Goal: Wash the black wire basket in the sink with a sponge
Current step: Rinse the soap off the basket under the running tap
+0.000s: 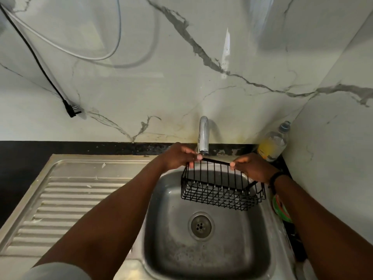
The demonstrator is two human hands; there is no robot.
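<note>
The black wire basket hangs over the steel sink, just below the tap spout. My left hand pinches the left end of its upper back bar. At the bar's right end, my right hand holds the same bar. The basket tilts so its floor faces me. I see no water running from the tap. A green and orange thing that may be the sponge lies on the sink's right rim, partly hidden by my right forearm.
A ribbed steel drainboard lies left of the bowl. A plastic bottle with yellow liquid stands in the back right corner. A black plug and cord and white cables hang on the marble wall. The drain sits mid-bowl.
</note>
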